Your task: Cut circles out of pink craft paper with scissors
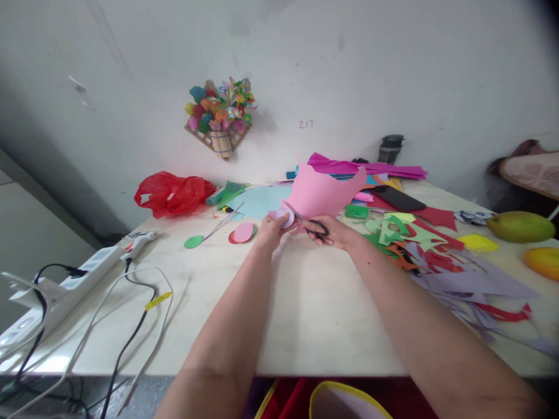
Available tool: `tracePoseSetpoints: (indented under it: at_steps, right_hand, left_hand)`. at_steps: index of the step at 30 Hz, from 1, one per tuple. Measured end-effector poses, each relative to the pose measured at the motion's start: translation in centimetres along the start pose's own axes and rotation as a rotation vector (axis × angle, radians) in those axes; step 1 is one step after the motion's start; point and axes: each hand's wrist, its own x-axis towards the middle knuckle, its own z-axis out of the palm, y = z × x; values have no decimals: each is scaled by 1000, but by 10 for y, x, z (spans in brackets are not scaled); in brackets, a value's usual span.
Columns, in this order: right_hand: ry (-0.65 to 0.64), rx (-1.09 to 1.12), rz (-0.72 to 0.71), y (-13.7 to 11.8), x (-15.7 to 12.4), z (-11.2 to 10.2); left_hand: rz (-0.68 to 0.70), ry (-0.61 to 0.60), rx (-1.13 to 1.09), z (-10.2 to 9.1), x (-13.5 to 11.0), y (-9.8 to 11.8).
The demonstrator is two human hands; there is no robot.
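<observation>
My left hand (272,228) is closed, pinching a small lilac paper disc (285,219) against the edge of a large pink paper sheet (323,191). In my right hand (334,231) is a pair of scissors (318,228) with black handles. Their blades point left toward the disc and lie over the pink sheet; whether they touch the paper I cannot tell. Left of my hands, a pink paper oval (243,232) rests on red and green ones. Farther left is a green disc (193,241) with a thin strip running up from it.
Colourful paper scraps (437,250) cover the right side, near a mango (519,226). A black phone (398,198) lies on papers behind. At left are a red plastic bag (172,195), a white power strip (65,297) and loose cables. A dark cup (390,149) stands by the wall.
</observation>
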Motion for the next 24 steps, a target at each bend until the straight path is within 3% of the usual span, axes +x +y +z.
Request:
tracePoseSetpoints:
  at_steps: [24]
  right_hand:
    - [-4,-42,-7,-3,-2,1]
  left_hand:
    - [-2,-31,-28,-4,1,2]
